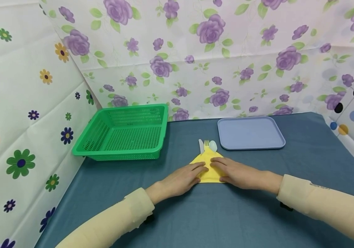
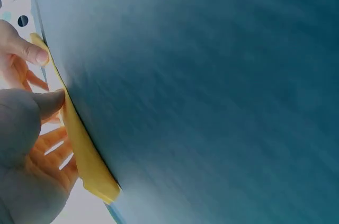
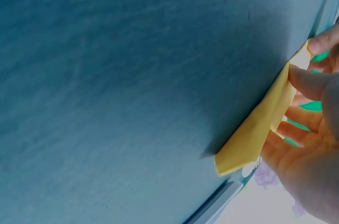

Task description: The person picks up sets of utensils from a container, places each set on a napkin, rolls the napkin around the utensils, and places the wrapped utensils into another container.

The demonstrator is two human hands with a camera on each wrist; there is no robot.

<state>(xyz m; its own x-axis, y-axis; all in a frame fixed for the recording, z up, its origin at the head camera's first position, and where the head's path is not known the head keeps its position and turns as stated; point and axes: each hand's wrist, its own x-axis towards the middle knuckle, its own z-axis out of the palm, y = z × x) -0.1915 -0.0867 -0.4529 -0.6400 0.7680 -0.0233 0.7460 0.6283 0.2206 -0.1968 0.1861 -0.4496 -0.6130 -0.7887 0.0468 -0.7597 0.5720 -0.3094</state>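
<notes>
A folded yellow napkin (image 1: 207,172) lies on the blue cloth. From its pointed far end stick out the tops of a knife (image 1: 201,146), a fork (image 1: 206,143) and a spoon (image 1: 213,146); their lower parts are hidden under the fabric. My left hand (image 1: 185,176) rests on the napkin's left side, fingers loosely spread. On its right side rests my right hand (image 1: 237,172), fingers spread likewise. In the left wrist view the left thumb (image 2: 50,102) touches the napkin's near edge. The right thumb (image 3: 307,82) touches that edge in the right wrist view.
A green plastic basket (image 1: 118,154) stands at the back left with nothing in it. A light blue tray (image 1: 251,132) lies at the back right, just beyond the spoon. Flowered sheets (image 1: 180,69) hang around the blue tabletop (image 1: 195,220).
</notes>
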